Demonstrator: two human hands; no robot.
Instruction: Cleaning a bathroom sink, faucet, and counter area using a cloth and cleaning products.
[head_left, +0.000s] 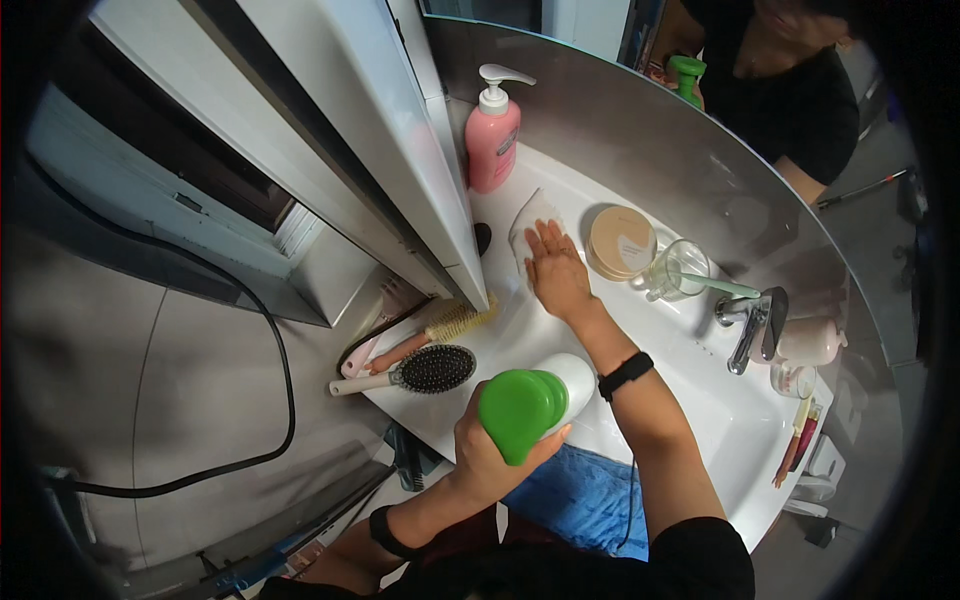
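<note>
My left hand (480, 450) grips a white bottle (574, 382) with a green pump top (517, 412), held up in front of the washbasin (675, 465). Farther off, my right hand (559, 270) holds a white cloth (529, 225) down on the basin's ledge, fingers laid over it. Right of that hand is a round tan-lidded jar (621, 241). Behind the cloth stands a pink pump bottle (493, 139). The bottle's lower part is partly hidden by my left hand and the green top.
Hairbrushes, one a black-bristled paddle brush (435, 369) and one a round brush (457, 321), lie at the left edge. A glass mug (679, 270) with a toothbrush (716, 285) stands near the chrome faucet (757, 326). A blue towel (577, 495) hangs in front. A mirror (637, 127) curves behind.
</note>
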